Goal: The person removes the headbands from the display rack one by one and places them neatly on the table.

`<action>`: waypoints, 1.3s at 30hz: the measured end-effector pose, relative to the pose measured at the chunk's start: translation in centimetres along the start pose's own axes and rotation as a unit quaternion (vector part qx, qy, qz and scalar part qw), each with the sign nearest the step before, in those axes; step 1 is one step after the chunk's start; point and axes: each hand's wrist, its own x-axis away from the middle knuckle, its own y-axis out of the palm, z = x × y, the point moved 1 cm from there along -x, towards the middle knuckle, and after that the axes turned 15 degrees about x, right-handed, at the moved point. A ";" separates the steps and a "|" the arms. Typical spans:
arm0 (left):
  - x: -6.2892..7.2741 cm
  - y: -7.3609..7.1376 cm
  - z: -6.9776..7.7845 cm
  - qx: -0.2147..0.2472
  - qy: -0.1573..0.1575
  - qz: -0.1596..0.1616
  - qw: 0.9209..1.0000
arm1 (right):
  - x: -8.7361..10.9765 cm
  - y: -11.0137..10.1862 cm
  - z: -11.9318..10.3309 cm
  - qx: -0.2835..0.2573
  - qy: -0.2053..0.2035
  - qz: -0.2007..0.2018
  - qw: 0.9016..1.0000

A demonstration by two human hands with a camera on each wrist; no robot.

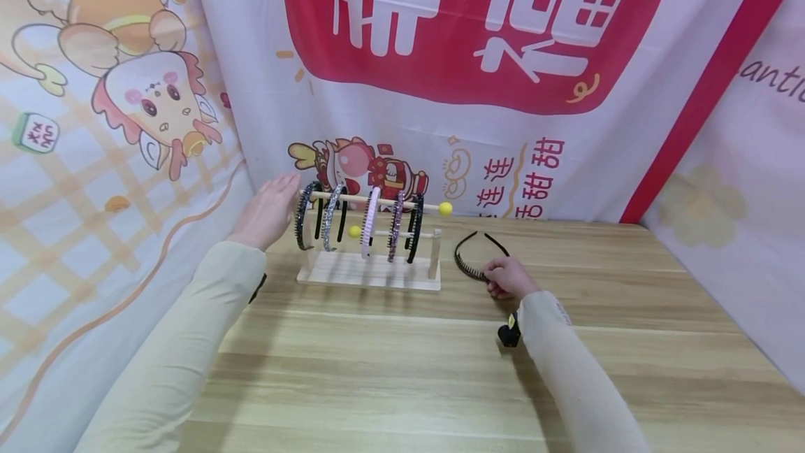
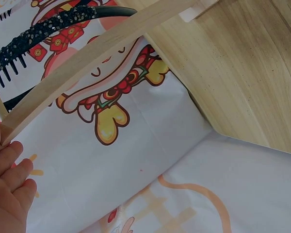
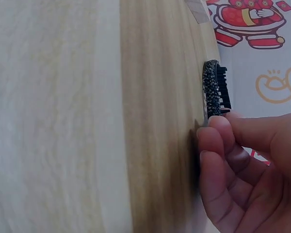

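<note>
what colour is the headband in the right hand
The headband is black with pale speckles; the right wrist view shows it best.

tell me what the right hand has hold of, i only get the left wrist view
Observer: The right hand has a sparkly black toothed headband in its grip.
Operator: how many more are hung up
Observer: Five headbands hang on the wooden rack, as the head view shows.
Operator: any that aren't black
Observer: Yes, a pink headband hangs between a glittery silver headband and a glittery purple headband.
</note>
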 end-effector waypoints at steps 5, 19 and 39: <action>0.0 -0.1 0.2 0.001 0.003 0.004 1.000 | 0.2 -0.3 -0.1 0.017 -0.007 -0.013 1.000; 0.0 -0.1 0.1 0.001 -0.001 0.001 1.000 | 0.5 -3.6 -1.9 0.043 -0.052 0.019 0.998; 0.0 -0.1 0.1 0.002 0.007 0.005 1.000 | 2.6 -8.5 -11.5 0.015 -0.139 0.042 0.989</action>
